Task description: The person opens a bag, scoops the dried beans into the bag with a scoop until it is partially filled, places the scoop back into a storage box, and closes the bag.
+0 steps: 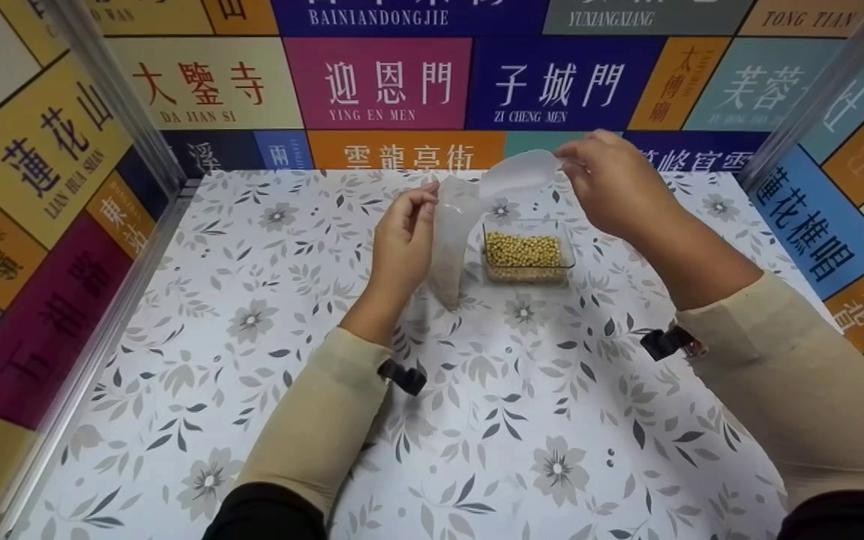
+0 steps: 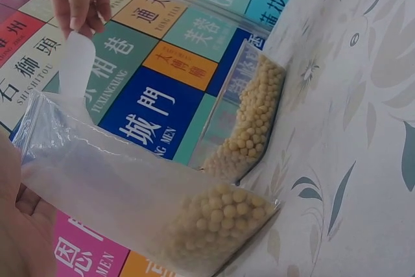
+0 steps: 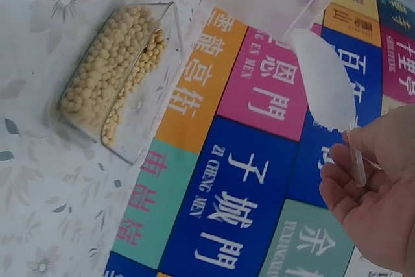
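From the head view, the left hand [image 1: 406, 229] pinches a cloudy plastic bag [image 1: 448, 247] near its top, with thumb and fingers clamped on it. The right hand [image 1: 612, 184] pinches the end of a white scoop [image 1: 518, 171]. The scoop is held up high, and its wide front points at the top of the bag. A clear box [image 1: 568, 259] sits on the flowery table [image 1: 304, 435], just to the right of the bag. Round yellow beans [image 1: 526, 250] are in the box. Behind the table is a wall [image 1: 376, 82] of bright blocks with big writing.

From the left wrist view, more yellow beans [image 2: 220, 218] lie in the bottom of the bag. The scoop's front is at the bag's mouth, but I cannot tell if it goes inside. The box is just beside the bag.

From the right wrist view, the thumb and fingers are clamped on the scoop's thin handle [image 3: 355, 157]. Beans lean in a slope in the box, with one side more bare.
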A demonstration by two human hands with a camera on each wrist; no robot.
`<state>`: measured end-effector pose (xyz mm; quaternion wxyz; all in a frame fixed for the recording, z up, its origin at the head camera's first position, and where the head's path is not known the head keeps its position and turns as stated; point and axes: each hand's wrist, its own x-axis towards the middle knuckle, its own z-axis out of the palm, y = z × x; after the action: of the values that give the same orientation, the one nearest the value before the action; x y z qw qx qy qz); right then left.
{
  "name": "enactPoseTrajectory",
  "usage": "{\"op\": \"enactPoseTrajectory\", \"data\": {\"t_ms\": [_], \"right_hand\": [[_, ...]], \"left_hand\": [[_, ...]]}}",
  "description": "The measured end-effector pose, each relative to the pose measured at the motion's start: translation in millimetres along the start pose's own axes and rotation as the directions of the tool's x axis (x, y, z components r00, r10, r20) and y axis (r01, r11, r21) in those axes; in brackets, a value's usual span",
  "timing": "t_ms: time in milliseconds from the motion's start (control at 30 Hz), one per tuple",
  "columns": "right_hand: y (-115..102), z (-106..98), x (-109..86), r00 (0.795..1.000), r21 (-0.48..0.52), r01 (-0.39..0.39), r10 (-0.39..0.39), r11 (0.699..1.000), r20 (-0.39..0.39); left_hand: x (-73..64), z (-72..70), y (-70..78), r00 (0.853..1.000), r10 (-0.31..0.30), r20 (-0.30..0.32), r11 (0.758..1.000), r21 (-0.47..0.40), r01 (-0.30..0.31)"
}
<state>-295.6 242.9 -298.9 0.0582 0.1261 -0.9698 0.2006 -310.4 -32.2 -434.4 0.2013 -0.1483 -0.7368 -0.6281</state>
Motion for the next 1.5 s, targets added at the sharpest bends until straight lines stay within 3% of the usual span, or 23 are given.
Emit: {"op": "enactPoseTrajectory", "data": {"t_ms": [167,300,600,967,1500], "right_hand": [[23.0,0.3,-4.2,0.993,0.060,-0.120,0.120,0.991,0.009],[41.7,7.5,-6.2,0.986,0.077,-0.167,0.167,0.983,0.014],[75.8,33.6,-9.9,0.982,0.071,-0.186,0.183,0.980,0.048],[97.0,55.8,-9.0,0.968,0.049,-0.235,0.229,0.971,0.100],[93.9,76.2,-4.1,0.995,-0.145,-0.067,0.077,0.987,0.068]], "left_hand": [[0.4,0.3,0.6,1.000,-0.004,0.000,1.000,-0.012,0.004],[0.6,0.3,0.9,1.000,-0.002,0.001,1.000,-0.015,0.002],[0.2,1.0,0.6,1.000,-0.005,-0.004,1.000,-0.020,0.005],[-1.3,0.2,2.1,1.000,0.005,0.010,1.000,-0.004,-0.005],[-0.9,0.8,1.7,1.000,-0.003,0.009,0.999,-0.033,0.003]]}}
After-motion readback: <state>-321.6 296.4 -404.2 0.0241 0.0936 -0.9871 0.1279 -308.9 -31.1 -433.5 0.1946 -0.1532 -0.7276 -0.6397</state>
